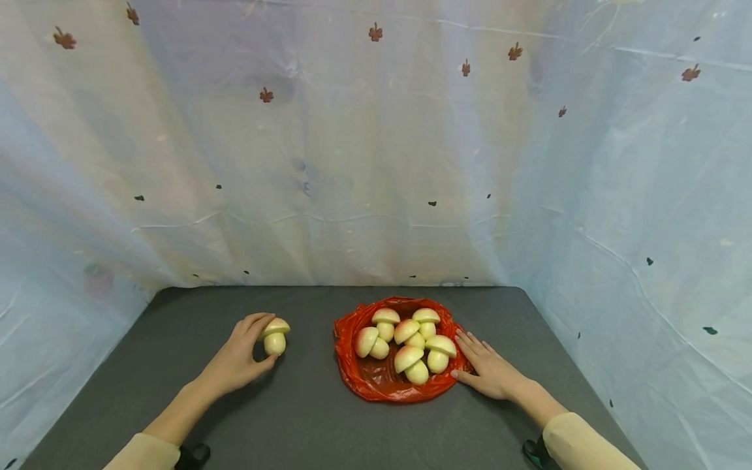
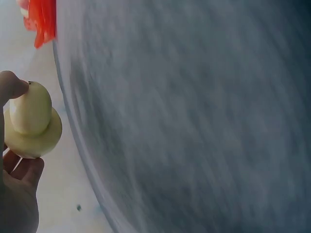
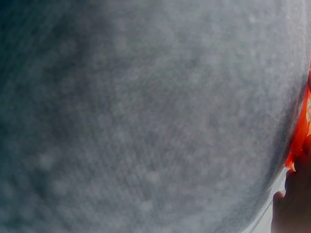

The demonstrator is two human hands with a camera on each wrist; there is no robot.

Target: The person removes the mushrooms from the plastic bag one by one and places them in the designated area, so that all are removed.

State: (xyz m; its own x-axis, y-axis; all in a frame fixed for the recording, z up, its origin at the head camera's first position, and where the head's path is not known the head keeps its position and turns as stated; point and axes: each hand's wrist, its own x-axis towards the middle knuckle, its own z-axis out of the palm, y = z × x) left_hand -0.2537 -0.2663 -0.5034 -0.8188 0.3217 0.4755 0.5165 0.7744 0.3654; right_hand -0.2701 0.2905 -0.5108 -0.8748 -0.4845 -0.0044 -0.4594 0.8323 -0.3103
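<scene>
The left hand (image 1: 237, 356) pinches a mushroom (image 1: 275, 336); the right hand (image 1: 487, 365) lies spread flat, touching the red bag (image 1: 382, 385) edge.

My head view is evenly bright with soft shadows, bowed at the edges. Both wrist views show me blurred, out-of-focus grey.

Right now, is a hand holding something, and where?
The left hand grips one toy mushroom, fingers on its cap, thumb at its stem. The right hand lies flat.
</scene>
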